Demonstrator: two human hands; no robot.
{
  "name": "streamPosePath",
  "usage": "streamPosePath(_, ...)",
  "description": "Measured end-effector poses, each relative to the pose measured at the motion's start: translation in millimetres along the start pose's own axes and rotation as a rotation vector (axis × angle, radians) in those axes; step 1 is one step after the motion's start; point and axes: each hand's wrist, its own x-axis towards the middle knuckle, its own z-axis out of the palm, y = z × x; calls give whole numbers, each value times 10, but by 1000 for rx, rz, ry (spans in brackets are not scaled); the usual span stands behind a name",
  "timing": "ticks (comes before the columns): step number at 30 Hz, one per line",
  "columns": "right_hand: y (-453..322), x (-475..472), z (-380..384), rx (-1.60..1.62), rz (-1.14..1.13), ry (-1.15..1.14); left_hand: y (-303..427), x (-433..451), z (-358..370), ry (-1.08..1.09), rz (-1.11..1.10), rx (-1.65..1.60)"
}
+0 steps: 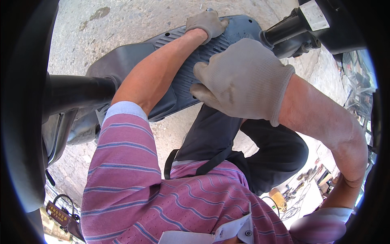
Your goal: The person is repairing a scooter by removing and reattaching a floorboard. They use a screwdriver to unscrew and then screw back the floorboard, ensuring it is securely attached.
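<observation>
A black ribbed plastic footboard [183, 80] of what looks like a scooter lies before me, with small holes along its edges. My left hand [203, 25], in a grey knit glove, rests on the footboard's far edge. Its fingertips are hidden, and a small shiny metal piece [209, 10] shows just beyond the knuckles. Nearer the camera, my right hand [243, 80] hovers above the footboard in a matching soiled glove. Its thumb and finger point left and are bent; whatever may lie between them is hidden.
A black post [82, 91] rises at the left end of the footboard, another black column [285, 32] at the right. Rough concrete [122, 24] lies around it. Behind me on the right are cables [297, 207] and scattered parts. A bag [62, 215] bearing writing is at lower left.
</observation>
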Motion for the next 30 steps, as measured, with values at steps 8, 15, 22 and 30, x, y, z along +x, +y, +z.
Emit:
streamPosePath(8,61,-18,364,245,-29,357,-40,36,13,-6,-3,10)
streamPosePath(15,4,-42,61,259,201,55,-17,15,-13,-19,11,-4)
streamPosePath(22,-63,-19,170,134,105,199,-10,18,-23,-38,-8,14)
streamPosePath(30,-26,19,343,322,-60,377,-12,22,-9,-27,-16,9)
